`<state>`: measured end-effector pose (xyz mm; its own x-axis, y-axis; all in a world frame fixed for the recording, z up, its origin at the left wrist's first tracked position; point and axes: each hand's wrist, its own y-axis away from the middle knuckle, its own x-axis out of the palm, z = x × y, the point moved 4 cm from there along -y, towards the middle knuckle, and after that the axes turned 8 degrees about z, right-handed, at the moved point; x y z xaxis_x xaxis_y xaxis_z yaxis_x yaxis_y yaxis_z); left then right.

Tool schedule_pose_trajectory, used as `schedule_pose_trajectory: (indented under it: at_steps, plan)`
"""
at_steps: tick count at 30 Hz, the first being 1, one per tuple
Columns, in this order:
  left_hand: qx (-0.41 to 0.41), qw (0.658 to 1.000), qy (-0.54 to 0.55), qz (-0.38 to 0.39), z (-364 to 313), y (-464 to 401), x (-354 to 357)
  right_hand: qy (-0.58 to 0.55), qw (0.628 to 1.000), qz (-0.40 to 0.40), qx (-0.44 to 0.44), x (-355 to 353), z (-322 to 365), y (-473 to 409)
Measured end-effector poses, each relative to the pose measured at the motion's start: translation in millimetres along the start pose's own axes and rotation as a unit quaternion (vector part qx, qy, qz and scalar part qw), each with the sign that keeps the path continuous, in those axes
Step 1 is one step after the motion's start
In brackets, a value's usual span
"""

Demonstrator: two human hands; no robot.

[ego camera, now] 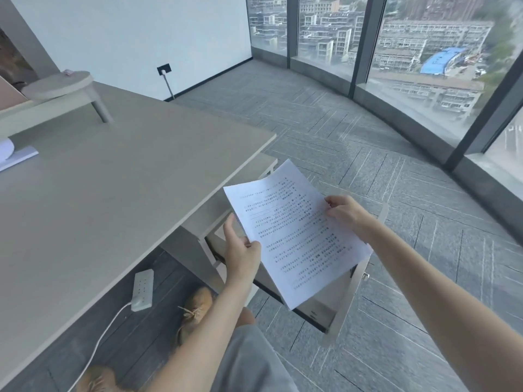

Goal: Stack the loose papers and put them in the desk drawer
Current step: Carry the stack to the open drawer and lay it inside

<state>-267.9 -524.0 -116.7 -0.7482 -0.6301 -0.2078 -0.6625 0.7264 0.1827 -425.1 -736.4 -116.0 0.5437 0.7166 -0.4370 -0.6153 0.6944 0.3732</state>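
A stack of white printed papers (294, 230) hangs in the air to the right of the grey desk (113, 193), held by both hands. My left hand (240, 250) pinches its left edge and my right hand (348, 213) grips its right edge. Directly below the papers, the desk drawer (342, 304) stands pulled out from the pedestal under the desk's right end. The papers hide most of the drawer's inside.
A white power strip (143, 290) with its cable lies on the floor under the desk, next to my brown shoes (195, 312). A monitor stand (62, 89) and more white paper (14, 157) sit at the desk's far left. Glass windows line the right side.
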Motion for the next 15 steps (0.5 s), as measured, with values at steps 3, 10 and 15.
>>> schedule_pose_trajectory:
  at_steps: [3, 10, 15]
  plan:
    - [0.001, 0.994, -0.104, 0.021, 10.7, -7.1, 6.2, 0.026, 0.999, 0.007, 0.024, 1.5, -6.3, -15.9]
    - [-0.01, 0.957, -0.268, 0.106, 23.0, -27.0, 20.2, 0.122, 0.991, 0.019, 0.043, 7.8, -12.3, -47.9]
    - [0.02, 0.911, -0.375, 0.169, 23.0, -35.2, 27.4, 0.188, 0.982, 0.022, 0.018, 15.6, -16.8, -65.5]
